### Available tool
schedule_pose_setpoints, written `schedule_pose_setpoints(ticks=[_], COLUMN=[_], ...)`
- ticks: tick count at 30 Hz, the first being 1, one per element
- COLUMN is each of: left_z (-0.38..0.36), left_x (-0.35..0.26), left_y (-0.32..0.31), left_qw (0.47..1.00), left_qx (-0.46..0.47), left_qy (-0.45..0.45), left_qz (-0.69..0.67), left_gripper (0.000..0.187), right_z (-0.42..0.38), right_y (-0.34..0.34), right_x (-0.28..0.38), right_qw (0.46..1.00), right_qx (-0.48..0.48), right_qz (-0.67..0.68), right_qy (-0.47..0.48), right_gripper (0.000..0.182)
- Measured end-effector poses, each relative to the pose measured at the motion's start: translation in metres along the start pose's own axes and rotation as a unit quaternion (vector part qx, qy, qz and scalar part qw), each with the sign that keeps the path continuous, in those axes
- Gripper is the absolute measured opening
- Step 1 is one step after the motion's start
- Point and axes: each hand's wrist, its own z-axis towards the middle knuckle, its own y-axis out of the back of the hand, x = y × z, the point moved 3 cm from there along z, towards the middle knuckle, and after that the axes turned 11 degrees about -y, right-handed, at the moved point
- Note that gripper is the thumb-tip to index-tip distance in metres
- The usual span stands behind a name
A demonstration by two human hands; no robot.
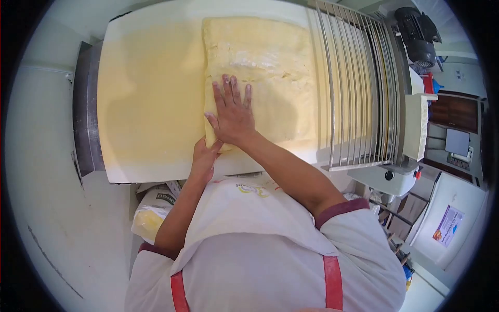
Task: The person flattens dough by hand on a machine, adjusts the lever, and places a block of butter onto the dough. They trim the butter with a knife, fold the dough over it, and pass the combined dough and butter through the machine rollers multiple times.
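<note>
A thick folded slab of pale yellow dough [275,104] lies on a machine's white belt [239,167]. Its surface has a whitish floury patch and small cracks along a seam. My right hand [233,115] rests palm down on the slab's left part, fingers spread, with flour on the fingertips. Just below it, my left hand [204,157] is at the slab's near left corner, with the edge between its thumb and fingers. Some of the left fingertips are hidden by the dough and the right hand.
A metal wire guard [358,88] stands over the belt's right part, beside a dark motor [417,36]. Dark metal [88,109] borders the belt's left end. Plastic bags [152,210] sit below the near edge. Pale flour dusts the belt.
</note>
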Motion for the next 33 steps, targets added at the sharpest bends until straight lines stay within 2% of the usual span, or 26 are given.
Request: schedule_pose_setpoints(ticks=[3, 4, 5, 6, 7, 8, 10, 13, 16, 19, 22, 25, 29, 33], left_z=[0.003, 0.001, -0.001, -0.006, 0.008, 0.032, 0.081, 0.156, 0.189, 0.161, 0.15, 0.154, 0.164, 0.164], left_x=[-0.015, -0.023, -0.045, -0.067, -0.078, -0.089, -0.104, -0.095, -0.102, -0.101, -0.118, -0.105, -0.084, -0.087], left_y=[0.005, 0.005, 0.001, -0.013, -0.037, -0.066, -0.126, -0.134, -0.133, -0.13, -0.14, -0.154, -0.174, -0.183], left_qw=[0.995, 0.99, 0.923, 0.794, 0.744, 0.686, 0.598, 0.673, 0.604, 0.521, 0.478, 0.567, 0.524, 0.483], left_qx=[0.016, 0.017, -0.023, -0.063, -0.008, 0.052, 0.108, 0.135, 0.102, 0.08, 0.038, 0.098, 0.144, 0.149], left_qy=[-0.037, -0.048, -0.204, -0.342, -0.412, -0.474, -0.462, -0.476, -0.431, -0.377, -0.416, -0.445, -0.405, -0.407], left_qz=[0.093, 0.135, 0.326, 0.499, 0.526, 0.55, 0.646, 0.55, 0.662, 0.762, 0.773, 0.687, 0.736, 0.761], left_gripper=[0.038, 0.042, 0.047, 0.052, 0.057, 0.062, 0.067, 0.071, 0.071, 0.072, 0.073, 0.075, 0.074, 0.07], right_z=[0.0, 0.003, 0.008, 0.014, 0.029, 0.049, 0.085, 0.122, 0.151, 0.14, 0.144, 0.143, 0.131, 0.136], right_y=[0.003, 0.013, 0.026, 0.038, 0.048, 0.056, 0.075, 0.057, 0.033, 0.019, 0.034, 0.057, 0.053, 0.049], right_x=[-0.013, -0.024, -0.039, -0.053, -0.064, -0.069, -0.051, -0.042, -0.04, -0.045, -0.046, -0.065, -0.1, -0.104], right_qw=[0.991, 0.988, 0.983, 0.977, 0.975, 0.973, 0.989, 0.997, 0.998, 0.997, 0.995, 0.997, 0.998, 0.995], right_qx=[-0.009, -0.04, -0.071, -0.101, -0.115, -0.128, -0.084, -0.023, 0.009, 0.04, 0.039, 0.021, 0.028, 0.009], right_qz=[0.135, 0.149, 0.163, 0.178, 0.182, 0.188, 0.122, 0.063, 0.052, 0.057, 0.087, 0.076, 0.038, 0.075], right_qy=[0.002, -0.016, -0.034, -0.053, -0.046, -0.044, -0.003, 0.038, 0.034, 0.024, 0.015, -0.009, -0.049, -0.059], right_gripper=[0.077, 0.077, 0.078, 0.078, 0.078, 0.078, 0.079, 0.081, 0.083, 0.084, 0.085, 0.087, 0.087, 0.083])
